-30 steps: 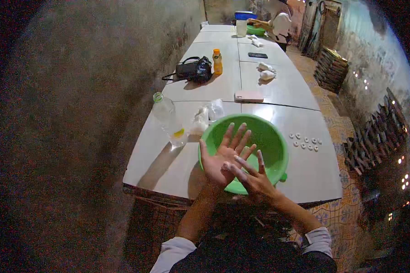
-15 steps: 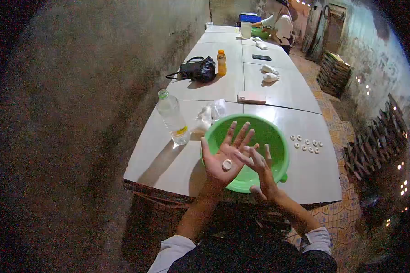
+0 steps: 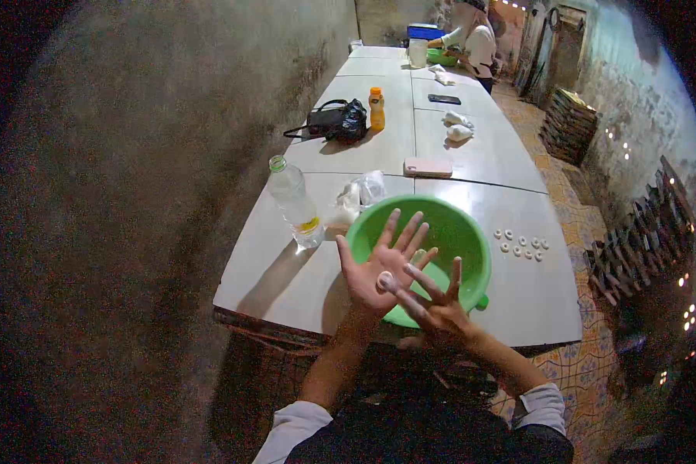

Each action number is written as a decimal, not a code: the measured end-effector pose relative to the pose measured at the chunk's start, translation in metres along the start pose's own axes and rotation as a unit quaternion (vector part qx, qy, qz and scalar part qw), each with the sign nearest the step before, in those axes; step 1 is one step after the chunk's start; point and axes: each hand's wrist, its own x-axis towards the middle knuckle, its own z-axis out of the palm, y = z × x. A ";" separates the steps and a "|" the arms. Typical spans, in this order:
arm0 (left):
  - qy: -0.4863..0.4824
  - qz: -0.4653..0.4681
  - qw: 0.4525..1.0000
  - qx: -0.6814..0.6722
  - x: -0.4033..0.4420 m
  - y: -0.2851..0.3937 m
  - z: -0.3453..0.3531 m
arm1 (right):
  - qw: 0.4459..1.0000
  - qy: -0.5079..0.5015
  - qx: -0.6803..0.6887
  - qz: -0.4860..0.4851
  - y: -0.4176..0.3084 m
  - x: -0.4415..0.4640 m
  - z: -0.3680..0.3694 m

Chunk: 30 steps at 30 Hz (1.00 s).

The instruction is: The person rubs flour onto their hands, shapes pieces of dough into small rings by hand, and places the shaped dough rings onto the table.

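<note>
Palm up, my left hand [image 3: 373,267] is over the green basin [image 3: 483,255] with its fingers spread. A small round white piece of dough [image 3: 383,278] lies on that palm, partly covered by a fingertip. My right hand [image 3: 437,305] comes in from the right, and one whitened fingertip touches the dough. Its other fingers are stretched out and apart. Several small white dough rings [image 3: 523,241] lie in two rows on the table, right of the basin.
A clear bottle [image 3: 294,205] and white plastic bags [image 3: 359,195] stand left of the basin. Beyond are a pink phone [image 3: 428,167], a black bag [image 3: 339,122], an orange bottle [image 3: 377,110] and white bundles [image 3: 458,127]. At the far end a person [image 3: 479,46] works at another green basin [image 3: 441,57].
My right hand has lowered and moved left, and its fingertip now touches the dough on my left palm. My left hand has stayed nearly in place.
</note>
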 end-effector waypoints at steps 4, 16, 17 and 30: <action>0.007 -0.023 0.999 -0.028 0.001 -0.002 -0.004 | 0.997 -0.004 -0.059 -0.057 0.007 -0.005 0.006; 0.026 -0.060 0.998 -0.019 -0.001 -0.011 0.005 | 0.994 0.038 -0.086 -0.061 0.015 -0.014 0.004; 0.034 -0.059 0.997 -0.031 -0.002 -0.012 0.007 | 0.994 0.058 -0.071 -0.057 0.013 -0.013 -0.001; 0.021 -0.054 0.998 -0.009 -0.005 -0.011 0.013 | 0.991 0.121 0.038 -0.033 0.014 -0.024 -0.001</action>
